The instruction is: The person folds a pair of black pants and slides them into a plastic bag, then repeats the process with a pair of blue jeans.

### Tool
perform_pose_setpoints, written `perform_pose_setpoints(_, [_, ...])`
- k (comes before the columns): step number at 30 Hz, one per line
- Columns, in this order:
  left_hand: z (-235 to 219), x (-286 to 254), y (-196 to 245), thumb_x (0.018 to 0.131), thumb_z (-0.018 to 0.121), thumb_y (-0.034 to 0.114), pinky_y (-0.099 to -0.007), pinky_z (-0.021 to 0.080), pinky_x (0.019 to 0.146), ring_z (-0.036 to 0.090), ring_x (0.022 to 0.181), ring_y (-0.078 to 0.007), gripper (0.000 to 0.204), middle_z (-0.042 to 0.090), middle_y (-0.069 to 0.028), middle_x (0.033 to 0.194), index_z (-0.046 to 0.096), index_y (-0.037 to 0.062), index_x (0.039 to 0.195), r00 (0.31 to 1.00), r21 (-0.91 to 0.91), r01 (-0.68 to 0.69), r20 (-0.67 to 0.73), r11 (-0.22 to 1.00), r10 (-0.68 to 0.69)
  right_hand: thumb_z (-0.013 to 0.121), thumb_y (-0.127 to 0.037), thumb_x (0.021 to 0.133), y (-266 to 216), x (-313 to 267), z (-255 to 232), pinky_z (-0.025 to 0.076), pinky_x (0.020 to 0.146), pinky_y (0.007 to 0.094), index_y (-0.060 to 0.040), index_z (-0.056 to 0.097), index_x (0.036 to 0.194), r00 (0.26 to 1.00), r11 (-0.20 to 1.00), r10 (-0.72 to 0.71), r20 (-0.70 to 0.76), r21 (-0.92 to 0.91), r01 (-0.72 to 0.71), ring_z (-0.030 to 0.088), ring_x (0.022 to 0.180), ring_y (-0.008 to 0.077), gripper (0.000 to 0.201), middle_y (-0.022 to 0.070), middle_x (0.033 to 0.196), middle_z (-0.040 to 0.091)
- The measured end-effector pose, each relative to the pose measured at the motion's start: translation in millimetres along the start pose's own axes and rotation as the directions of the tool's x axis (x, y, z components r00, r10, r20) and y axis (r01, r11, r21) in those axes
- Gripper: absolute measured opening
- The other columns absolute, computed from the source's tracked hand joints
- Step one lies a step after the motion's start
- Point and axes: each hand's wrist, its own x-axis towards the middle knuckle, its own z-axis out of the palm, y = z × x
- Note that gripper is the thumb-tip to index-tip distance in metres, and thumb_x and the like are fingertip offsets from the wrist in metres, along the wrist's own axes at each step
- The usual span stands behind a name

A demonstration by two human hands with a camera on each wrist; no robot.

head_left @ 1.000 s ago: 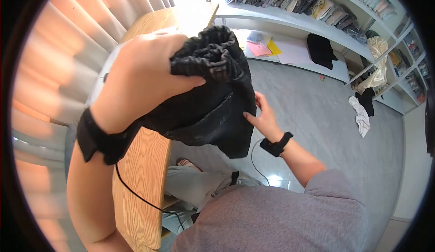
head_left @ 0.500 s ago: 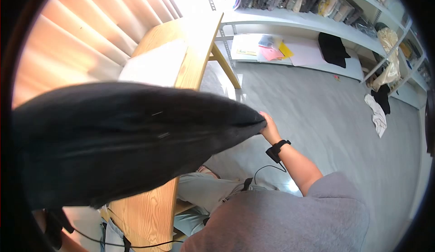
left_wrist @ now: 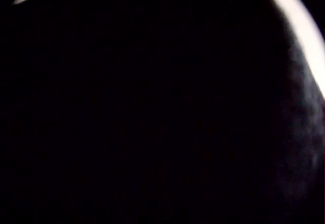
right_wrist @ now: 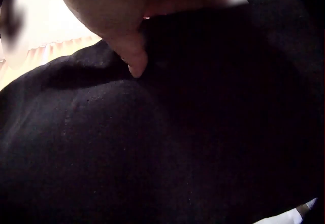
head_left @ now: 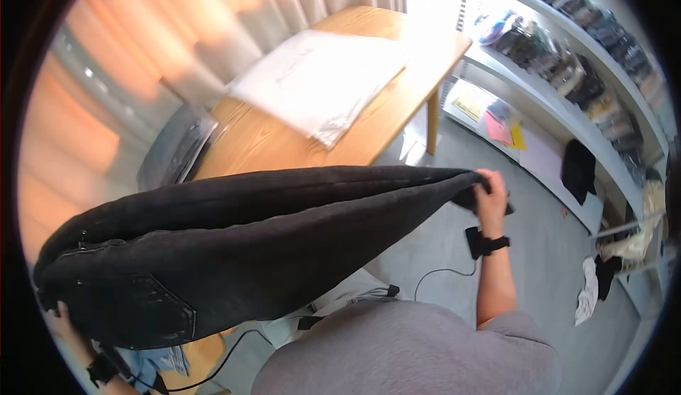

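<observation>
Black trousers with a stitched back pocket are stretched lengthwise across the head view. My left hand grips the waist end at the lower left, mostly behind the cloth. Out to the right, my right hand holds the narrow leg end, a short flap hanging past the fingers. In the right wrist view the thumb of that hand presses on the dark trousers. Black cloth fills nearly all of the left wrist view and hides the left hand there.
Beyond the trousers stands a wooden table bearing a white plastic-wrapped packet. A dark bagged bundle lies by the curtain. Blue denim shows at the lower left. Shelves with bagged garments line the right; clothes lie on the floor.
The trousers went from bunched up in the left hand to stretched lengthwise between both hands. The left hand moved down and left, the right hand outward. The view has turned towards the table.
</observation>
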Motion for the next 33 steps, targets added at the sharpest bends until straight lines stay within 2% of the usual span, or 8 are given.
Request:
perform_pose_setpoints(3, [27,-70,-16,0.091,0.057,0.031,-0.0323,0.044,0.092,0.056,0.104,-0.0223,0.053,0.054,-0.0127,0.121,0.044,-0.0033,0.129,0.978,-0.168,0.208,0.040,0.964,-0.204,0.061,0.004,0.069,-56,55,-12,0.027,0.108,0.0406,-0.0055,0.063,0.096,0.983,0.981,-0.184,0.016,0.060,0.182,0.056,0.099,0.0242,0.028,0.0079,0.095,0.062])
perform_pose_setpoints(7, [17,-122,-92,0.091,0.058,0.023,-0.0334,0.045,0.091,0.056,0.105,-0.0217,0.048,0.054,-0.0130,0.121,0.042,-0.0009,0.129,0.944,-0.188,0.329,0.055,0.925,-0.325,0.063,-0.002,0.073,-176,143,6,0.023,0.108,0.0454,-0.0043,0.063,0.092,0.676,0.732,-0.656,0.336,0.063,0.678,0.059,0.091,0.0248,0.019,0.0079,0.088,0.063])
perform_pose_setpoints(16, [29,-146,-166,0.088,0.061,0.021,-0.0284,0.044,0.084,0.055,0.096,-0.0165,0.040,0.059,-0.0088,0.110,0.052,-0.0015,0.120,0.826,0.055,0.559,0.052,0.827,-0.561,0.066,-0.007,0.076,-231,170,208,0.033,0.104,0.0365,-0.0085,0.062,0.108,0.340,0.657,-0.641,0.689,0.263,0.707,0.056,0.105,0.0269,0.032,0.0106,0.103,0.064])
perform_pose_setpoints(18, [31,-141,-189,0.088,0.062,0.022,-0.0275,0.043,0.081,0.055,0.090,-0.0152,0.035,0.061,-0.0080,0.102,0.056,-0.0027,0.111,0.848,0.105,0.517,0.068,0.849,-0.525,0.067,-0.006,0.076,-223,171,232,0.035,0.102,0.0354,-0.0066,0.059,0.114,0.438,0.743,-0.630,0.641,0.334,0.580,0.054,0.108,0.0251,0.039,0.0110,0.112,0.061])
perform_pose_setpoints(20, [14,-139,-245,0.087,0.063,0.025,-0.0282,0.042,0.081,0.054,0.087,-0.0160,0.035,0.060,-0.0088,0.099,0.055,-0.0037,0.106,0.769,0.507,0.492,0.128,0.707,-0.627,0.066,-0.013,0.079,-209,185,237,0.040,0.097,0.0330,-0.0053,0.057,0.119,0.573,0.893,-0.432,0.697,0.239,0.383,0.055,0.109,0.0223,0.042,0.0094,0.117,0.060])
perform_pose_setpoints(22, [17,-150,-254,0.088,0.061,0.027,-0.0298,0.043,0.080,0.054,0.086,-0.0174,0.036,0.060,-0.0107,0.098,0.055,-0.0040,0.104,0.774,0.396,0.479,0.231,0.783,-0.590,0.067,-0.019,0.080,-179,210,238,0.042,0.093,0.0328,-0.0034,0.057,0.118,0.674,0.953,-0.301,0.675,0.181,0.244,0.056,0.106,0.0234,0.043,0.0123,0.116,0.060])
perform_pose_setpoints(29, [27,-159,-225,0.090,0.058,0.033,-0.0322,0.035,0.099,0.046,0.118,-0.0277,0.066,0.043,-0.0200,0.133,0.033,-0.0067,0.136,0.715,0.394,0.569,0.198,0.722,-0.671,0.064,-0.046,0.081,-67,240,246,0.045,0.088,0.0355,0.0050,0.055,0.114,0.774,0.936,0.180,0.607,-0.347,0.055,0.058,0.101,0.0276,0.061,0.0206,0.108,0.062])
perform_pose_setpoints(33, [15,-164,-263,0.091,0.056,0.034,-0.0336,0.029,0.105,0.039,0.125,-0.0316,0.067,0.039,-0.0233,0.137,0.030,-0.0083,0.136,0.762,0.529,0.449,0.195,0.720,-0.618,0.064,-0.050,0.080,-65,236,259,0.046,0.085,0.0360,0.0077,0.054,0.114,0.819,0.943,0.236,0.523,-0.327,-0.063,0.059,0.099,0.0279,0.068,0.0211,0.107,0.062])
